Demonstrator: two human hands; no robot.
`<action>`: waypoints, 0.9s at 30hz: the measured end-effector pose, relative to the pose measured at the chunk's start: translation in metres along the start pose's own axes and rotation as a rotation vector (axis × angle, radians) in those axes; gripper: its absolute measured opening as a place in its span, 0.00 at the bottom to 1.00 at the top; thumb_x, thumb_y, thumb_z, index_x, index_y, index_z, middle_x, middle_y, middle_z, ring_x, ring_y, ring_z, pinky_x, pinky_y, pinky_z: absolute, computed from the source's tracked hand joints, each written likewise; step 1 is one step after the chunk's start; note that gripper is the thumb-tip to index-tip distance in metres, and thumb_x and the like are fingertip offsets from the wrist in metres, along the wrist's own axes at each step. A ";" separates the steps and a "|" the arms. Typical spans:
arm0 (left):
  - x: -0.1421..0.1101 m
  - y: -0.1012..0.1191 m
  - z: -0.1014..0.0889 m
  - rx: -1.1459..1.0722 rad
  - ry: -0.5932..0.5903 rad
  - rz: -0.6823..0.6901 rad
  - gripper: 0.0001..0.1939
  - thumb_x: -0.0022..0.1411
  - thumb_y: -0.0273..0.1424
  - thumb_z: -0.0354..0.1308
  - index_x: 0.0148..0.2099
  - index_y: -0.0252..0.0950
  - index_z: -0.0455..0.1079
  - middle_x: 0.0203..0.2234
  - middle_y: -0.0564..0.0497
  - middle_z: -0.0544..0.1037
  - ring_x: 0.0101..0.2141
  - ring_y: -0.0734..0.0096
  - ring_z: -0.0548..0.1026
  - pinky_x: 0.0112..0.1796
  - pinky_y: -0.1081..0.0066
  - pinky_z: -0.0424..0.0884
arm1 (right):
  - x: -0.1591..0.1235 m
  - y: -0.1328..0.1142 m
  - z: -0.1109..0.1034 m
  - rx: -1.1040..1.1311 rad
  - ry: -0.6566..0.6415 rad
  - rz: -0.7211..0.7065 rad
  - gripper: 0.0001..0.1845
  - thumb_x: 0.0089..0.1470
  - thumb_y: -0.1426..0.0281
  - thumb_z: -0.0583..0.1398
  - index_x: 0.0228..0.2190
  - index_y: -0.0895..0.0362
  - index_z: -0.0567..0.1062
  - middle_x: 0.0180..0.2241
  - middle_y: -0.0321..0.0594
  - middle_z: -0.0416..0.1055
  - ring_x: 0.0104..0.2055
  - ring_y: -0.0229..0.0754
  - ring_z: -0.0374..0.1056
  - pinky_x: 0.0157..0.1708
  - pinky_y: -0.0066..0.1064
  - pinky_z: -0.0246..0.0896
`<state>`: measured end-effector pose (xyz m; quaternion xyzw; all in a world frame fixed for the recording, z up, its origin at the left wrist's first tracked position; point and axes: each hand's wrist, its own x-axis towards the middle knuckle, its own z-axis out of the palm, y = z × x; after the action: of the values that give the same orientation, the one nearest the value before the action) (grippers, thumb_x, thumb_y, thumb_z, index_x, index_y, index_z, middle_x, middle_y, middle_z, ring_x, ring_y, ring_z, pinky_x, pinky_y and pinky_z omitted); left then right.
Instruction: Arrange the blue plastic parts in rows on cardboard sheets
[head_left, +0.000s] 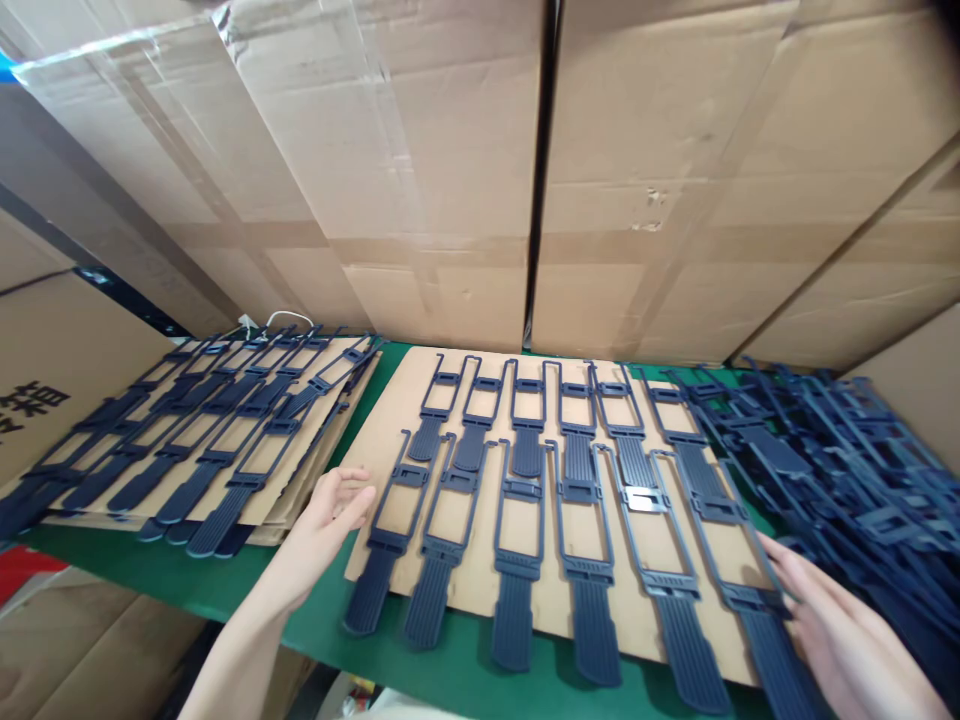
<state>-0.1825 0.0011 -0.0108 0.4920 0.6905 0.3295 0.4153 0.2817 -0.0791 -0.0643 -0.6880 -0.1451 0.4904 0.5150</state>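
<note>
Two rows of dark blue plastic frames with ribbed paddle ends (513,560) lie on a flat cardboard sheet (469,520). My left hand (334,510) hovers by the sheet's left edge, fingers loosely bent, thumb apart, nothing in it. At the right end of the front row, my right hand (821,610) has its fingers at the side of the last plastic frame (739,550), gripping its edge. Part of that grip is hidden. The front row's paddle ends stick out past the sheet's near edge.
On the left stands a stack of cardboard sheets (319,485) bearing more frames (214,455). A tangled heap of frames (862,480) lies on the right. Large cardboard boxes (442,170) wall off the back of the green table (319,625). A white cable (291,316) shows behind the stack.
</note>
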 end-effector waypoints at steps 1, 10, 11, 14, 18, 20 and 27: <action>-0.002 0.001 0.001 -0.039 -0.021 -0.010 0.30 0.50 0.54 0.58 0.47 0.39 0.60 0.53 0.46 0.61 0.49 0.62 0.65 0.46 0.64 0.69 | 0.001 0.001 -0.004 0.007 0.031 0.019 0.36 0.31 0.50 0.68 0.45 0.47 0.74 0.50 0.43 0.70 0.54 0.56 0.64 0.38 0.34 0.72; -0.009 0.002 0.007 -0.332 -0.097 -0.134 0.23 0.49 0.47 0.64 0.36 0.37 0.60 0.42 0.51 0.68 0.38 0.75 0.66 0.37 0.76 0.64 | 0.003 0.005 -0.016 0.026 0.169 -0.001 0.27 0.31 0.49 0.67 0.37 0.43 0.77 0.51 0.38 0.69 0.57 0.53 0.59 0.40 0.29 0.70; -0.009 0.001 0.008 -0.337 -0.101 -0.134 0.24 0.49 0.47 0.64 0.37 0.36 0.60 0.39 0.52 0.68 0.35 0.76 0.65 0.36 0.76 0.64 | 0.002 0.005 -0.016 0.027 0.161 -0.011 0.27 0.32 0.49 0.67 0.38 0.43 0.76 0.51 0.39 0.69 0.57 0.53 0.59 0.40 0.30 0.70; -0.009 0.000 0.010 -0.341 -0.109 -0.120 0.27 0.48 0.46 0.65 0.43 0.36 0.61 0.34 0.53 0.67 0.31 0.78 0.63 0.34 0.76 0.63 | 0.000 0.002 -0.016 0.031 0.149 -0.024 0.28 0.33 0.49 0.67 0.39 0.43 0.76 0.51 0.39 0.69 0.56 0.54 0.60 0.41 0.32 0.70; -0.005 0.001 0.010 -0.288 -0.141 -0.099 0.32 0.48 0.46 0.65 0.50 0.36 0.61 0.40 0.51 0.67 0.26 0.82 0.60 0.29 0.77 0.59 | 0.002 0.001 -0.016 0.031 0.168 -0.041 0.29 0.30 0.50 0.68 0.39 0.45 0.77 0.51 0.37 0.69 0.58 0.51 0.59 0.43 0.26 0.66; 0.000 0.000 0.008 -0.242 -0.175 -0.082 0.33 0.48 0.46 0.65 0.52 0.38 0.61 0.42 0.51 0.67 0.23 0.85 0.56 0.25 0.78 0.55 | 0.002 0.000 -0.015 0.032 0.180 -0.057 0.30 0.30 0.52 0.68 0.40 0.46 0.77 0.51 0.36 0.69 0.58 0.48 0.59 0.42 0.22 0.65; 0.017 -0.007 -0.001 -0.218 -0.227 -0.116 0.37 0.48 0.45 0.66 0.57 0.37 0.60 0.34 0.53 0.68 0.21 0.86 0.51 0.21 0.80 0.45 | -0.008 -0.007 -0.004 0.108 0.217 -0.051 0.33 0.27 0.57 0.69 0.41 0.52 0.77 0.49 0.38 0.71 0.56 0.48 0.61 0.38 0.18 0.66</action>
<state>-0.1892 0.0150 -0.0206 0.4373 0.6266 0.3203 0.5600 0.2837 -0.0842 -0.0537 -0.7044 -0.0792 0.4067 0.5763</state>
